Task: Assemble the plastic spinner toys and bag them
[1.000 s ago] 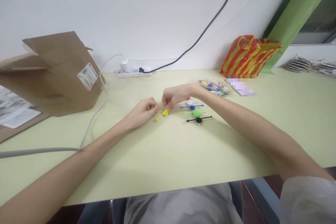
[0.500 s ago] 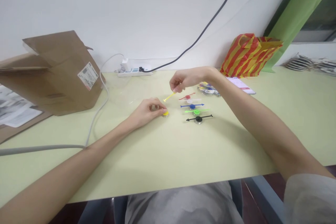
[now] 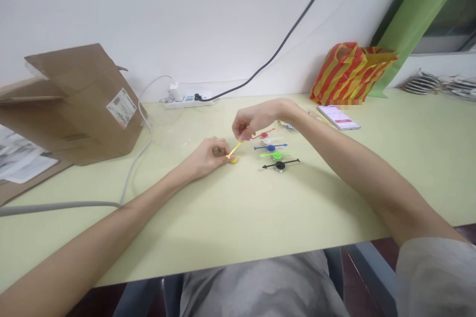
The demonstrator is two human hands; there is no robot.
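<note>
My left hand (image 3: 205, 156) rests on the pale green table (image 3: 238, 218) with its fingers closed around a small yellow disc (image 3: 233, 159). My right hand (image 3: 250, 122) hovers just above and right of it, pinching one end of a thin yellow arrow stick (image 3: 234, 149) whose lower tip touches the disc. To the right lies a row of assembled arrow spinners: red (image 3: 264, 134), blue (image 3: 271, 147), green (image 3: 277, 155) and black (image 3: 280, 165). A white one between red and blue is hard to make out.
A brown paper bag (image 3: 80, 104) lies on its side at the left. A white power strip (image 3: 186, 100) with a black cable sits by the wall. A grey cable (image 3: 55, 206) crosses the left side. A phone (image 3: 338, 117) and a red-yellow striped bag (image 3: 349, 73) are at the back right.
My right hand lifted the yellow stick off the disc and raised it, then brought it back down so its tip meets the disc. My left hand stayed on the disc.
</note>
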